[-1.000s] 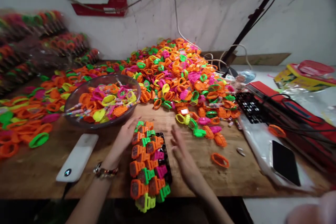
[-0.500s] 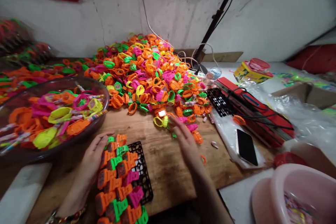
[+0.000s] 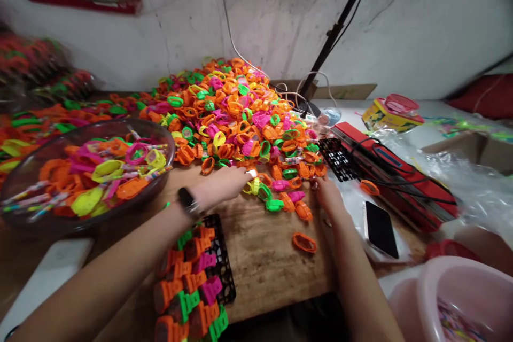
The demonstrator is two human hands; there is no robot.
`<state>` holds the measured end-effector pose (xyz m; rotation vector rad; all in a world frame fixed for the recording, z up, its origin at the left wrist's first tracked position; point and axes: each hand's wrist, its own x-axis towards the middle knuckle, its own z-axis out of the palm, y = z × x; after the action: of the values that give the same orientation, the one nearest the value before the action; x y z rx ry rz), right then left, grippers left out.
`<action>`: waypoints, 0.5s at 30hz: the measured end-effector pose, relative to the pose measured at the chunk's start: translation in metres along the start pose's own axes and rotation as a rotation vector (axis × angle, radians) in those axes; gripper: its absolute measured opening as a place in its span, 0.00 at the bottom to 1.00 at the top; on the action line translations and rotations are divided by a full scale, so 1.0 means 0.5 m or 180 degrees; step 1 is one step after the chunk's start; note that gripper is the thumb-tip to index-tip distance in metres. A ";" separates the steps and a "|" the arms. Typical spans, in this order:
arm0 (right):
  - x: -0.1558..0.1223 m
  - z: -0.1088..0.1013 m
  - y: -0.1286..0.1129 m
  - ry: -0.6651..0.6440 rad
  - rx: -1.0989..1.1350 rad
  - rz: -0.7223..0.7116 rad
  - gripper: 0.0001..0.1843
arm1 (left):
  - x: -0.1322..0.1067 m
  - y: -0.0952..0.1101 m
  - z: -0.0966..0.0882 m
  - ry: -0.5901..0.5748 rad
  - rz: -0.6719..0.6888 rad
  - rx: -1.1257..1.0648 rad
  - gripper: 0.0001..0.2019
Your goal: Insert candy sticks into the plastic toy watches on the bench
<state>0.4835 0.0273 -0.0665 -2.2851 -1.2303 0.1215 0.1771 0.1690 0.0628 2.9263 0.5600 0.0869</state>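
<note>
A large heap of plastic toy watches (image 3: 236, 112) in orange, green, pink and yellow stands against the wall. My left hand (image 3: 224, 186) reaches to its front edge, fingers together at a yellow toy watch (image 3: 251, 186) with a white face. At the heap's right front, my right hand (image 3: 329, 195) has its fingers curled; what they hold, if anything, is too small to make out. Rows of toy watches (image 3: 194, 283) lie on a black perforated tray (image 3: 225, 267) beneath my left forearm. A single orange toy watch (image 3: 304, 242) lies on the wooden table (image 3: 272, 272).
A dark clear bowl (image 3: 170, 152) of toy watches and striped sticks stands left, near a white slab (image 3: 48, 278). To the right are a phone (image 3: 381, 228), a red tool with a black cable (image 3: 395, 171), plastic bags (image 3: 452, 181) and a pink tub (image 3: 425, 299).
My left hand has left the tray's watches and crossed forward and right to the heap. My right hand has moved right, and its fingers have curled. The view has shifted slightly.
</note>
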 end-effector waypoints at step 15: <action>-0.066 -0.059 -0.143 0.0304 0.1268 0.0011 0.20 | 0.019 -0.052 0.007 -0.0652 -0.0150 -0.0691 0.21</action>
<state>0.4202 0.0201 -0.0113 -1.9252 -1.0463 0.2337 0.1768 0.1957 0.0554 2.6688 0.5488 -0.1469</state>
